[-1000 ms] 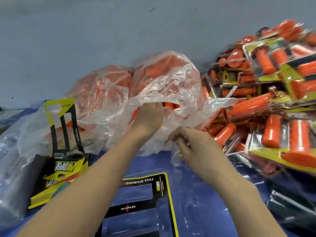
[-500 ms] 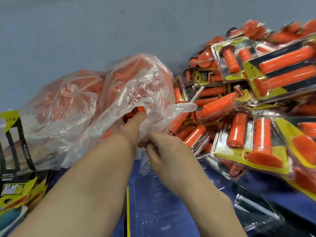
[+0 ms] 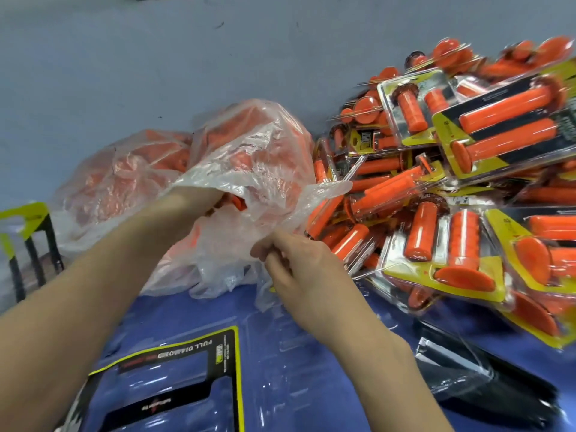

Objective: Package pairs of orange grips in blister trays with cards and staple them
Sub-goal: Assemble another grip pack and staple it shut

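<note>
Though crumpled, clear bag (image 3: 252,145) full of loose orange grips (image 3: 239,203).

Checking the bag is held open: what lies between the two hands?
In the head view, crumpled film of the plastic bag; the left hand reaches into its mouth, the right hand pinches its edge.

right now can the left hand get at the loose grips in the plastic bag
Probably yes: the left hand is inside the mouth of the plastic bag, beside an orange grip, and the right hand pinches the edge open.
</note>
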### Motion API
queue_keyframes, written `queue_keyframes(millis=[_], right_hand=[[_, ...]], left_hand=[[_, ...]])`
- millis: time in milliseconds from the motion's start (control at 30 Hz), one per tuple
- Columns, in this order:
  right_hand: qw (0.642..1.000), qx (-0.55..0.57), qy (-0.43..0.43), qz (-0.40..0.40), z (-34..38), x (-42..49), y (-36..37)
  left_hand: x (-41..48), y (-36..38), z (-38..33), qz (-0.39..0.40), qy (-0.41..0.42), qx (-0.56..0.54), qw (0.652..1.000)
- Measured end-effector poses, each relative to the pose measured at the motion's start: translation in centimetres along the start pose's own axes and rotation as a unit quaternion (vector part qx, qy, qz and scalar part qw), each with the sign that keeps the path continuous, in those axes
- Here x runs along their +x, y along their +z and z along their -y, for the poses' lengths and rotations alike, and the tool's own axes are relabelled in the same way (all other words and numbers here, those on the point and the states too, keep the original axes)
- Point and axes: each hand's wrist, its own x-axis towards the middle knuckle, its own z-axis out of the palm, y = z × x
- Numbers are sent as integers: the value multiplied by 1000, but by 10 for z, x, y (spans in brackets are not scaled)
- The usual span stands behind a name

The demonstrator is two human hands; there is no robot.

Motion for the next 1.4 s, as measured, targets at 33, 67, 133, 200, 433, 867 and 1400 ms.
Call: queue_keyframes(millis=[33,67,133,200,433,867,1400], right_hand=[[1000,24,9,-2,5,-1,2],[998,56,18,0,11,-1,6],[989,138,37,21,26,0,16],[972,221,61,42,40,0,27],[945,313,26,94,67,-15,63],[978,-98,-157,98,85,-17,89],[977,-153,-146,25,70,-17,82]], left_hand=[[-9,-9,2,-40,4,29,999],[-22,-17,4,-81,18,53,995],[-66,-33,24,-99,62,71,991],[-111,-34,43,-81,81,52,992],[-171,-26,113,-23,174,92,980],[-177,-71,142,-211,249,114,938],[-178,-71,176,-280,35,33,959]])
